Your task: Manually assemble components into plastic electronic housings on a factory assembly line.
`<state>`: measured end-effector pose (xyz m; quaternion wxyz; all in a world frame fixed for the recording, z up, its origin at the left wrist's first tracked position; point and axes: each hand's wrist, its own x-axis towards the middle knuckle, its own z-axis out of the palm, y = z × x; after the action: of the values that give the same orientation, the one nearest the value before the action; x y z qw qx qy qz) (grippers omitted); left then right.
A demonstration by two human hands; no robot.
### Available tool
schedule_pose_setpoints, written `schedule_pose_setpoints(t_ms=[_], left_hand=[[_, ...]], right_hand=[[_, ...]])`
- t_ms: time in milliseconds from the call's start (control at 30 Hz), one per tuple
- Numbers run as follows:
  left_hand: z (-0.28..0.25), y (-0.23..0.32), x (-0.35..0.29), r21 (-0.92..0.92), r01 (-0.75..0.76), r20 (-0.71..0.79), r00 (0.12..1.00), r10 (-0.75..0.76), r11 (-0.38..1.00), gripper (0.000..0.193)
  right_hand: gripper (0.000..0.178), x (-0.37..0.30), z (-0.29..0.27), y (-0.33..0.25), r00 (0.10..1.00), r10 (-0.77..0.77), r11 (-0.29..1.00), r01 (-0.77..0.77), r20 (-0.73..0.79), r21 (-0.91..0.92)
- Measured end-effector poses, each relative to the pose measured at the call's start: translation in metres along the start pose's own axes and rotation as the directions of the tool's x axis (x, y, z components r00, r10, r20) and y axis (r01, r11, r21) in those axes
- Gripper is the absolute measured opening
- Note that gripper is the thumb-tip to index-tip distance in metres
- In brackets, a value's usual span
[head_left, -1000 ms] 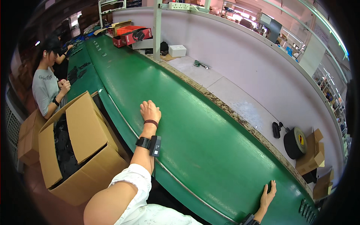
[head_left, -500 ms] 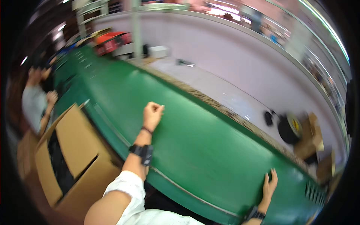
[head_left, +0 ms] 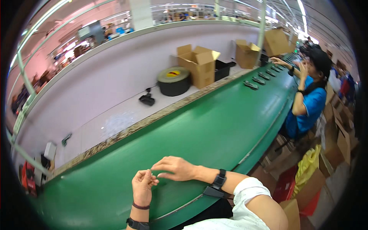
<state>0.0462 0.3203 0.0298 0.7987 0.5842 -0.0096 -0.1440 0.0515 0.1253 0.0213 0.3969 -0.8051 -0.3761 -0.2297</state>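
My left hand [head_left: 142, 187] is raised over the near edge of the green conveyor belt [head_left: 153, 147], its thumb and fingers pinched together. Whatever may be between those fingertips is too small to make out. From the right, my right hand [head_left: 176, 168] reaches across, fingers stretched out and slightly curved, their tips close to the left fingertips. I cannot tell whether the two hands touch. Several dark handheld devices [head_left: 251, 85] lie in a row on the belt farther right, near a co-worker in a blue shirt [head_left: 310, 109].
Behind the belt, a ledge [head_left: 119, 124] holds a large tape roll [head_left: 173, 81], a small black object [head_left: 147, 99], an open carton [head_left: 197, 67] and a black bin [head_left: 222, 70]. Cartons and a yellow bag [head_left: 306, 168] crowd the floor at right. A metal post [head_left: 262, 34] stands at the belt's far side.
My view has swung to the right along the belt. My hands, far apart before, have come together; the left is still pinched, and the right now points toward it.
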Motion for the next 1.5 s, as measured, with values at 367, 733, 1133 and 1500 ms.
schedule_pose_setpoints(t_ms=[367, 733, 1133, 1500], left_hand=[[0.0, -0.021, -0.004, 0.038, -0.021, 0.097, 0.995, 0.017, 0.999, 0.029], [-0.004, -0.011, -0.007, 0.117, 0.005, 0.116, 0.993, -0.019, 0.993, 0.025], [-0.013, 0.0, -0.006, 0.191, 0.08, 0.101, 0.99, -0.101, 0.978, 0.021], [-0.021, -0.001, -0.007, 0.203, 0.025, 0.186, 0.981, -0.064, 0.979, 0.021]], right_hand=[[0.018, -0.004, 0.011, 0.003, 0.999, 0.048, 0.982, -0.05, 0.016, 0.184], [0.015, -0.008, 0.01, 0.015, 0.951, 0.287, 0.948, -0.264, -0.113, 0.179], [0.016, -0.012, 0.007, 0.025, 0.821, 0.563, 0.798, -0.51, -0.095, 0.322], [0.016, -0.014, 0.008, 0.028, 0.812, 0.58, 0.784, -0.535, -0.064, 0.317]])
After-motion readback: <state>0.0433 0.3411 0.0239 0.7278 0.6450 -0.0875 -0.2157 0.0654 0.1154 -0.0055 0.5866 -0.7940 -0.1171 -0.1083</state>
